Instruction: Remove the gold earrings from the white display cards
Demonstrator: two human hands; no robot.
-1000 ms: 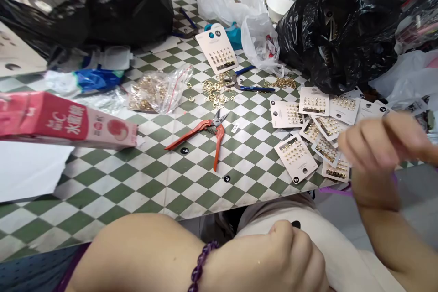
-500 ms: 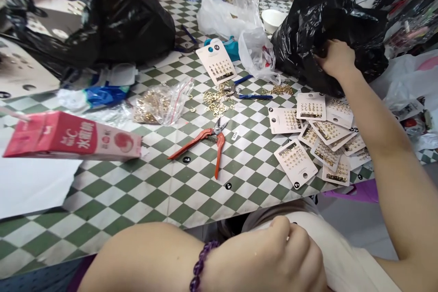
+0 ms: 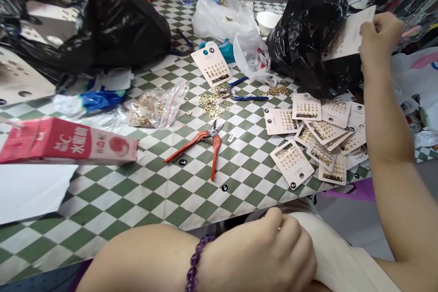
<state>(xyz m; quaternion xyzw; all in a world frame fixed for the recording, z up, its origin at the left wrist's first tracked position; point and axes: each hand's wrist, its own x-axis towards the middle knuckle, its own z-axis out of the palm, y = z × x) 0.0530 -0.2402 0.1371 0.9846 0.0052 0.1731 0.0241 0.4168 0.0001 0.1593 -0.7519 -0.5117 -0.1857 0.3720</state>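
My right hand (image 3: 381, 36) is at the right black plastic bag (image 3: 290, 50), its fingers pinched on the edge of a white earring card (image 3: 356, 29). The card tilts across the bag's opening, and its lower part carries small studs. My left hand (image 3: 263, 251), with a purple bead bracelet (image 3: 194, 260) on the wrist, is curled closed in front of my body. Its fingertips are turned away, so whatever they may hold is hidden. Below the bag lies an overlapping pile of earring cards (image 3: 328, 132) with gold-coloured studs.
Orange-handled cutters (image 3: 214, 139) lie mid-table on the checked cloth (image 3: 191, 200). Behind them are loose gold rings (image 3: 210, 105), blue-handled pliers (image 3: 251, 98) and a single earring card (image 3: 212, 64). A pink drink carton (image 3: 68, 141) and another black bag (image 3: 126, 23) are on the left.
My right hand has come out of the black bag, moving right and up, and now has an earring card in it. My left hand stays closed in nearly the same place.
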